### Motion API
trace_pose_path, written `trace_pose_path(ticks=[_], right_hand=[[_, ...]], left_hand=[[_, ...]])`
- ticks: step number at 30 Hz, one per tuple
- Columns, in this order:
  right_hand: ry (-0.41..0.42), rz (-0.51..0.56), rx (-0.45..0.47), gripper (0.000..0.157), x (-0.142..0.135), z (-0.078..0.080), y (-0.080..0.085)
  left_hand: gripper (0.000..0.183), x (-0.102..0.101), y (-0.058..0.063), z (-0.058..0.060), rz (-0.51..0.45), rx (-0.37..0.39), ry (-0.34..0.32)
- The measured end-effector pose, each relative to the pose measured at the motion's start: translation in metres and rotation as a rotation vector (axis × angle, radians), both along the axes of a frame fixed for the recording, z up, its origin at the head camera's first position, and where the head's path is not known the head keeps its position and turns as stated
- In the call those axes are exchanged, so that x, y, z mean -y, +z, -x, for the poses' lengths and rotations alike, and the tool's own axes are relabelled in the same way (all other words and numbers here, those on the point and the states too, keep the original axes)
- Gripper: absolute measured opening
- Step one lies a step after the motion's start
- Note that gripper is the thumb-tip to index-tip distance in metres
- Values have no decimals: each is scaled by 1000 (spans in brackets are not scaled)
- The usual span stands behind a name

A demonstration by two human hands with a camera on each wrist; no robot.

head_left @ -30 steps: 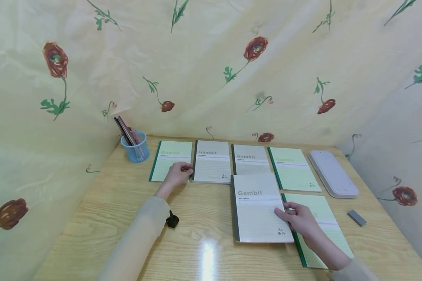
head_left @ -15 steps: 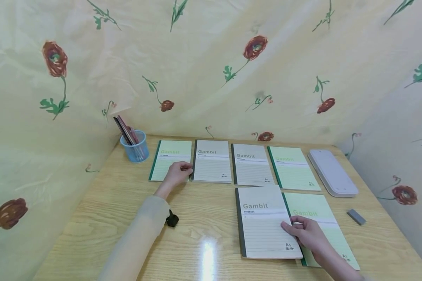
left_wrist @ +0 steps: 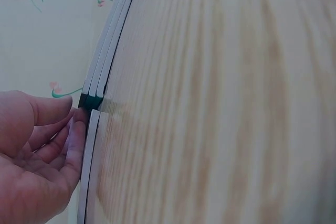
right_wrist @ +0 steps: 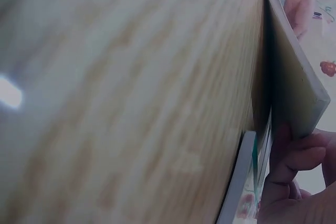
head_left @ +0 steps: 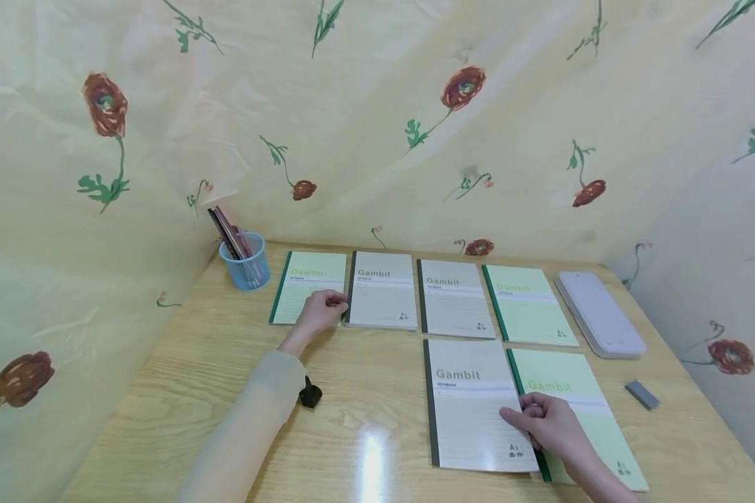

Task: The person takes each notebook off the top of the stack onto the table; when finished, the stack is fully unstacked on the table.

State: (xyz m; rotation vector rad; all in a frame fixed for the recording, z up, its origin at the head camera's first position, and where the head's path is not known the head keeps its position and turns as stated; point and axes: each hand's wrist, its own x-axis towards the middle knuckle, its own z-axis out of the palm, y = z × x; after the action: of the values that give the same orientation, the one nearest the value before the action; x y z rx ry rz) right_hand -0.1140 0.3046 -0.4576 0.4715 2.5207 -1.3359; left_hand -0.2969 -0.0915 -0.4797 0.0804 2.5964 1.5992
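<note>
Grey-spined notebook (head_left: 468,423) at near side, left of near green-spined notebook (head_left: 594,412); right edge raised above table (head_left: 327,447), pinched by right hand (head_left: 552,425). Left hand (head_left: 319,311) loosely curled at far-left notebook (head_left: 298,286); cannot tell if gripping. Probably light, flexible; best hold: edge, thumb above.

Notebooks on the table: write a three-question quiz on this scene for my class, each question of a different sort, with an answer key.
1. True or false: the right hand grips a notebook with a green spine.
2. Choose one. The cup is: a) red, b) blue, c) black.
3. How many notebook covers show in the head view?

Key: 1. False, it grips a dark-spined notebook. 2. b. 3. Six.
</note>
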Motion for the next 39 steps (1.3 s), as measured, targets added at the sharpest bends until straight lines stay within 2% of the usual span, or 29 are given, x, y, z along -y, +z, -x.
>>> trace_pose_path(ticks=[5, 11, 16, 19, 26, 32, 39], right_hand=[[20, -68, -36, 46, -2, -1, -3], [50, -162, -100, 46, -2, -2, -1], [72, -194, -117, 50, -3, -2, 0], [80, -203, -115, 50, -5, -3, 0], [72, -194, -123, 35, -6, -3, 0], [69, -182, -124, 36, -6, -3, 2], [68, -157, -132, 37, -4, 1, 7]], left_hand=[[23, 0, -1, 0, 6, 2, -11], [23, 0, -2, 0, 3, -6, -8], [23, 0, -1, -1, -9, 11, 0], [22, 0, -1, -1, -4, 8, -3], [22, 0, 0, -1, 0, -6, -3], [22, 0, -1, -1, -2, 8, 0], [23, 1, -1, 0, 9, -11, -10]])
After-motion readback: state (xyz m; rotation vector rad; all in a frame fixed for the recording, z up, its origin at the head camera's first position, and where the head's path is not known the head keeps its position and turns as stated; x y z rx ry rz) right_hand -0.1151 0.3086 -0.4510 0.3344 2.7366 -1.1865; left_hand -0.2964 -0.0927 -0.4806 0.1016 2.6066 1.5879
